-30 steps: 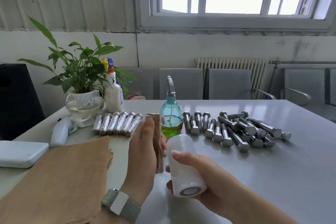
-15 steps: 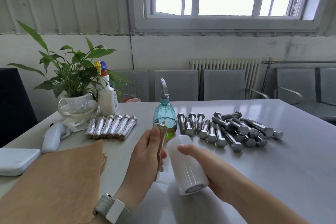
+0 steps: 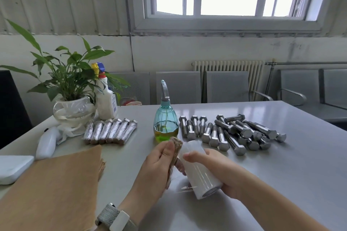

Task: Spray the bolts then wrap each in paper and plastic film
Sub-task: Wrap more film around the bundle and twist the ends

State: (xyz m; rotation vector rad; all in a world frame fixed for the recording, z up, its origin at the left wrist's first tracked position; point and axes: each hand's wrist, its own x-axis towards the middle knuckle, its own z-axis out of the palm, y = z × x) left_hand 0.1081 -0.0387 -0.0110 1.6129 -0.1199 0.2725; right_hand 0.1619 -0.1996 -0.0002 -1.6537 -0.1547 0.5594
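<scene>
My left hand (image 3: 154,167) grips a paper-wrapped bolt (image 3: 175,149), held upright just above the table. My right hand (image 3: 216,170) holds a white roll of plastic film (image 3: 199,170) pressed against the bolt's right side, its thumb lying across the roll. A loose edge of film hangs between roll and bolt. Behind them stands a teal spray bottle (image 3: 165,124) with yellow-green liquid. A pile of bare steel bolts (image 3: 231,133) lies to its right. Several finished wrapped bolts (image 3: 110,131) lie in a row to its left. A stack of brown paper (image 3: 54,187) covers the near left.
A potted plant (image 3: 71,107) and a white cleaner bottle (image 3: 106,99) stand at the back left. A white handheld device (image 3: 47,141) and a white flat box (image 3: 13,168) lie near the left edge. Grey chairs (image 3: 227,86) line the far side.
The roll has closed in on the wrapped bolt and now touches it. Both hands have shifted slightly away from me, toward the spray bottle.
</scene>
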